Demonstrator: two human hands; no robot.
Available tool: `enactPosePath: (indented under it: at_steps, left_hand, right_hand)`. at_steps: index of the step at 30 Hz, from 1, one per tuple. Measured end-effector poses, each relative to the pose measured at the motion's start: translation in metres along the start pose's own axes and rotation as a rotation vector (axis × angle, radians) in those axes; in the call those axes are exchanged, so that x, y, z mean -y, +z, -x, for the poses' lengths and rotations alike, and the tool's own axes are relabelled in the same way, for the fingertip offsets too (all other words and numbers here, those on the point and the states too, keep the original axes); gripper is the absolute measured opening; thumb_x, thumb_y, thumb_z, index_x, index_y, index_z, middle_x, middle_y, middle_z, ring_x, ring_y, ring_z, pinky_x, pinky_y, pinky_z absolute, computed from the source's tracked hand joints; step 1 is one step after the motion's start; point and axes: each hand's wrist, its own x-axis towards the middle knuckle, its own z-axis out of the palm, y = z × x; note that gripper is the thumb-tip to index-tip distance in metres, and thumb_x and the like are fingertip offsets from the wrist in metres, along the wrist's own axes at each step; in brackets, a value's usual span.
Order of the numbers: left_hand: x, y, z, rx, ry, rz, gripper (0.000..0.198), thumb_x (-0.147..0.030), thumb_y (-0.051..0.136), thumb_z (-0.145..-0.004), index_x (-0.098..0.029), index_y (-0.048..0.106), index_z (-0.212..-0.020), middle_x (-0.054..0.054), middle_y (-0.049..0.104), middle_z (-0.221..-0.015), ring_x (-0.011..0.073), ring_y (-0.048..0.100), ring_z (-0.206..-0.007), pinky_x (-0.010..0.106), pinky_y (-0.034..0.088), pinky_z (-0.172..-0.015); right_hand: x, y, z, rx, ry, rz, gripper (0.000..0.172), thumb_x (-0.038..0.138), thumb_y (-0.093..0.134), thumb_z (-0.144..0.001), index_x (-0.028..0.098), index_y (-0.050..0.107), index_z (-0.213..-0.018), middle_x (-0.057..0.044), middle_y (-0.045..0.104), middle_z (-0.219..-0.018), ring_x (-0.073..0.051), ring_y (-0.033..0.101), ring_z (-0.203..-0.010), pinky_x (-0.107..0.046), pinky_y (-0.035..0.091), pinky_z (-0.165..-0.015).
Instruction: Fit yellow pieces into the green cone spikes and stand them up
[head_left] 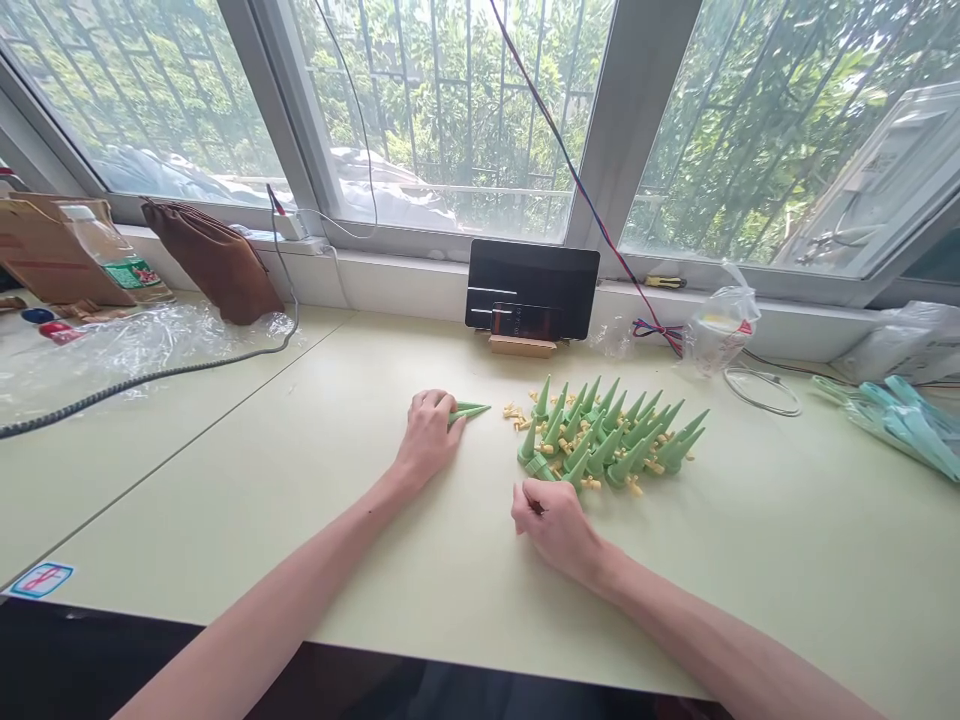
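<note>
My left hand (433, 430) rests on the table with its fingers curled over green plant-watering spikes (471, 410). Two pointed tips stick out to the right, and the rest is hidden under the fingers. To the right stands a close cluster of similar green spikes (600, 440), most with the point upward and with small yellow valves (634, 486) at their bases. At the cluster's near left edge is my right hand (556, 525), closed into a loose fist. Whatever its fingers may hold is hidden. A few loose yellow pieces (514, 415) lie left of the cluster.
Behind the cluster, a tablet (532, 285) and a phone (523, 320) lean on a stand. A dark braided cable (165, 372), crinkled clear plastic (172, 340) and a brown pouch (214, 260) lie left. On the right are a plastic bag (724, 325), a coiled white cable (761, 392) and bluish-green bags (900, 415).
</note>
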Motion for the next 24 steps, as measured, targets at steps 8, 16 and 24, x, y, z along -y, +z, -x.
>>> enactPosePath:
  at_steps: [8,16,24]
  left_hand:
    - [-0.001,0.000,0.001,-0.026,0.008,0.032,0.008,-0.019,0.054,-0.089,-0.020,0.057,-0.082,0.012,0.063,-0.099,0.0324,0.051,-0.104,0.050,0.047,-0.092]
    - [-0.004,-0.001,0.000,-0.049,0.019,0.083,0.008,-0.020,0.053,-0.090,-0.020,0.056,-0.083,0.012,0.062,-0.101,0.0321,0.052,-0.109,0.050,0.046,-0.097]
    - [-0.031,-0.013,0.005,-0.057,-0.011,0.364,0.015,-0.034,0.052,-0.094,-0.021,0.054,-0.085,0.006,0.064,-0.086,0.0230,0.060,-0.082,0.038,0.052,-0.075]
  right_hand:
    - [0.008,-0.001,-0.002,0.088,-0.055,0.136,0.042,0.026,0.040,-0.096,0.022,0.023,-0.058,0.005,0.042,-0.047,-0.008,0.035,-0.044,-0.024,0.029,-0.050]
    - [0.009,-0.005,-0.003,0.095,-0.037,0.057,0.048,0.027,0.028,-0.103,0.020,0.044,-0.058,0.000,0.053,-0.053,-0.011,0.048,-0.050,-0.024,0.039,-0.056]
    - [0.003,-0.005,-0.003,0.093,-0.063,0.057,0.052,0.031,0.027,-0.105,0.019,0.052,-0.062,-0.002,0.060,-0.058,-0.013,0.054,-0.054,-0.025,0.043,-0.060]
